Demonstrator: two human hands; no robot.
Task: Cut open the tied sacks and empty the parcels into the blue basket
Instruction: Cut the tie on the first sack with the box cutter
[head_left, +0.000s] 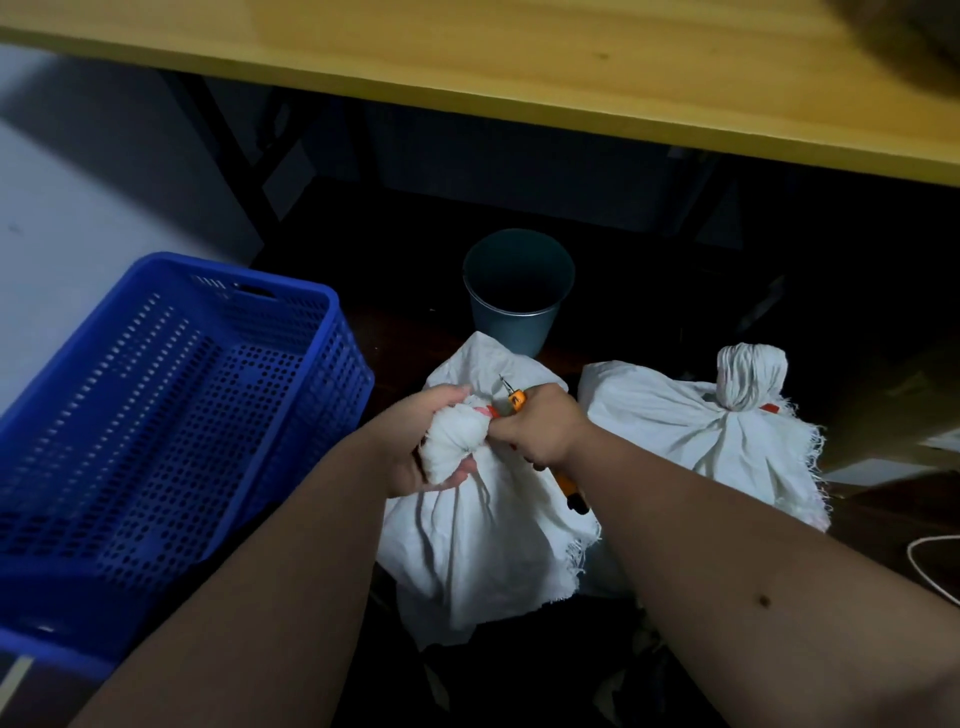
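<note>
Two white cloth sacks stand on the dark floor under a table. My left hand (423, 441) grips the bunched, tied neck of the nearer sack (478, 551). My right hand (540, 426) grips an orange-handled cutter (515, 400), its metal tip pointing up beside that neck; the handle's end shows below my wrist. The second sack (691, 431) stands to the right, its neck tied with a red band. The blue perforated basket (156, 415) sits to the left; no parcels show inside it.
A grey-blue bucket (519, 291) stands behind the sacks. The yellow wooden tabletop (519, 67) runs overhead, with dark table legs beneath. A white cord (930, 566) lies at the right edge. A pale wall or panel is at left.
</note>
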